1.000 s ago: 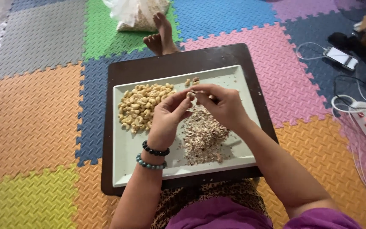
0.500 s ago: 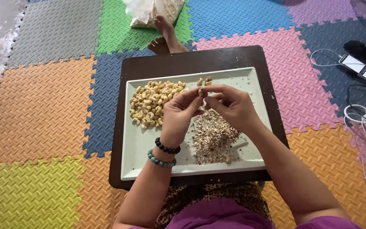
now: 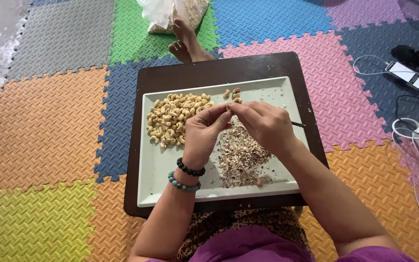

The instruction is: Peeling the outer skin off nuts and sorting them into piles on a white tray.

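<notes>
One small pale cashew (image 3: 229,109) pinched between both hands' fingers (image 3: 217,112).

dark low table (image 3: 209,70) | pale tray (image 3: 153,167) | foam-mat floor (image 3: 49,121)

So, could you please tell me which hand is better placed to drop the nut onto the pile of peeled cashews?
Probably the left hand: it pinches the nut and sits nearest the cashew pile. The right hand is farther, over the husk scraps.
</notes>
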